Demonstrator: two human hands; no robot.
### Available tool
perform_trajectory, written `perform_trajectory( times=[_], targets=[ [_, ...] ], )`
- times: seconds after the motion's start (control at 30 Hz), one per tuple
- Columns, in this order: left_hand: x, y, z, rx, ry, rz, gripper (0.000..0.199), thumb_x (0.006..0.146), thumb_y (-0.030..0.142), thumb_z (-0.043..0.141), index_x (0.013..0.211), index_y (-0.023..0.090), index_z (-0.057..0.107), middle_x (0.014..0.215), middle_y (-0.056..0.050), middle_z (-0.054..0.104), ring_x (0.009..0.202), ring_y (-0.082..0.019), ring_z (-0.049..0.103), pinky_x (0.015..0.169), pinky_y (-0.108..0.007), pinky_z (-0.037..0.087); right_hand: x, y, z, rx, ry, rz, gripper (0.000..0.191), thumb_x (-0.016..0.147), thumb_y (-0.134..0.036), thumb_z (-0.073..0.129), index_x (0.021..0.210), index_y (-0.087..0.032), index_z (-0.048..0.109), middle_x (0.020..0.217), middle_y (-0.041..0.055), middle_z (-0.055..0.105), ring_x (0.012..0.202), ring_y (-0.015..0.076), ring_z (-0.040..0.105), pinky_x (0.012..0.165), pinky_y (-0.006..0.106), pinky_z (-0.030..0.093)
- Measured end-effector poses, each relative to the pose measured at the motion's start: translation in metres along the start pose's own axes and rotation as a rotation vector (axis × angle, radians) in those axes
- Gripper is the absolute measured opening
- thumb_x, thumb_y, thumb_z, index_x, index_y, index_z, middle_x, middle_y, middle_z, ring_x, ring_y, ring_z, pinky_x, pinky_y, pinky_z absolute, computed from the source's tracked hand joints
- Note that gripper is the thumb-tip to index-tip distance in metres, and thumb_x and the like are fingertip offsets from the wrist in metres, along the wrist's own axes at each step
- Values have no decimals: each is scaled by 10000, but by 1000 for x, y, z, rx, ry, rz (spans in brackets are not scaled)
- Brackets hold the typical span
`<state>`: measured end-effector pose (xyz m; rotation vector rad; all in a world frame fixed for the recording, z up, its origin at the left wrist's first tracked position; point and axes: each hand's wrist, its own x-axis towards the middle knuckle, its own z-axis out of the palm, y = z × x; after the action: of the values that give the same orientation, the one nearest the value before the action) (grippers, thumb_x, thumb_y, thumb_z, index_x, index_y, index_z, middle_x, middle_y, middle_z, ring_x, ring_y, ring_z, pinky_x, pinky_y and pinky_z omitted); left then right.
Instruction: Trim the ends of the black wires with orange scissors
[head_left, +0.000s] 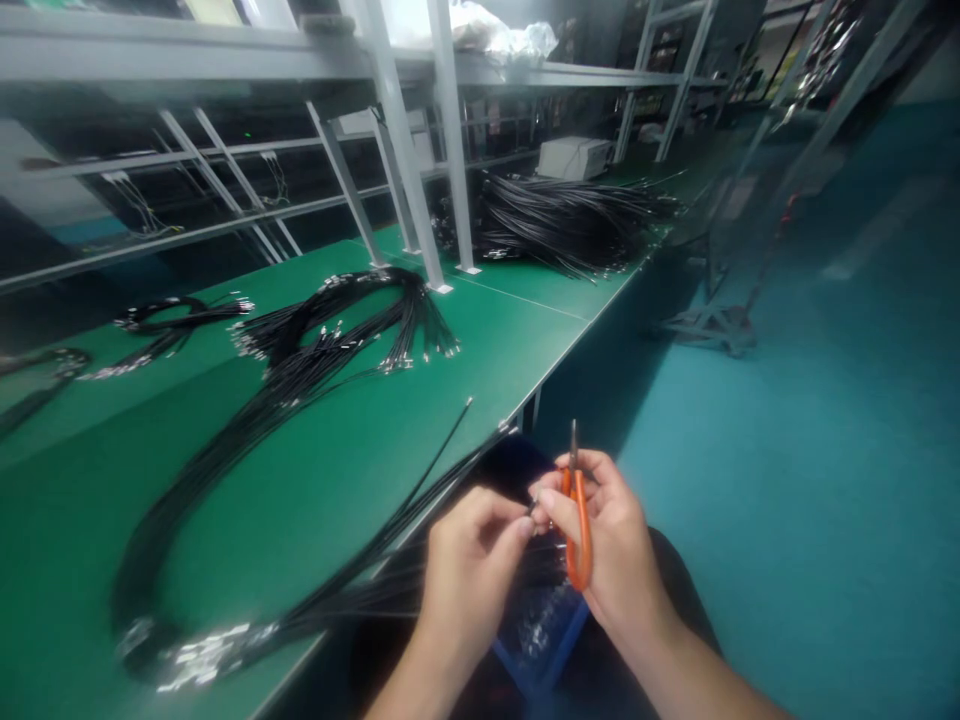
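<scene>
My left hand (pixel 474 565) pinches the end of a thin black cable (pixel 531 508) between thumb and fingertips. Close beside it, my right hand (pixel 611 535) holds a pair of scissors or snips with orange handles (pixel 579 545), their metal tip pointing up and away. The thumb and forefinger of that hand also meet at the cable end, where a small piece is too fine to make out. A long bundle of black cables (pixel 217 465) with metal ends curves over the green table (pixel 352 470) to the left of my hands.
Below my hands is a blue container (pixel 541 640) with small shiny pieces. A large heap of black cables (pixel 570 225) lies farther along the table, near a pale box (pixel 574 158). Grey shelf posts (pixel 409 150) rise from the tabletop. A smaller coil (pixel 176 318) lies at left.
</scene>
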<state>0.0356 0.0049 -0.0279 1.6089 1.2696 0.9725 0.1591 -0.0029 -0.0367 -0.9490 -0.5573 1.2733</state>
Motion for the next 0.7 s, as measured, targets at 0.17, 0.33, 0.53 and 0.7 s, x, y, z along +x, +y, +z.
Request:
perform_trajectory(
  times=[0.17,0.33,0.53,0.7],
  targets=[
    [-4,1,-2,52,32,-9,127,805,254,609,730,188,688,712,-10,689,652,-158,618,601,-229,449,0,-1,1,24,-36,35,291,727,-136,695,926,-212,497,701,-47,634,572,94,584,594,222,490],
    [-7,0,-6,53,17,-13,128,814,257,599,746,187,681,717,-10,688,656,-158,612,604,-229,441,1,-1,4,110,-85,114,297,704,-115,697,910,-217,508,698,-50,633,575,87,578,596,203,484],
    [-17,5,-7,31,81,-30,117,804,187,578,729,184,667,710,-8,674,652,-144,596,602,-224,431,-3,-3,8,41,-62,154,374,631,-165,780,910,-235,541,717,-44,658,583,87,601,568,168,500],
    [-23,7,-1,86,157,-86,106,716,154,627,717,203,721,702,-14,697,643,-159,614,595,-237,445,3,14,-19,-203,42,94,418,590,-253,816,943,-275,594,777,5,692,667,171,671,581,233,561]
  ],
)
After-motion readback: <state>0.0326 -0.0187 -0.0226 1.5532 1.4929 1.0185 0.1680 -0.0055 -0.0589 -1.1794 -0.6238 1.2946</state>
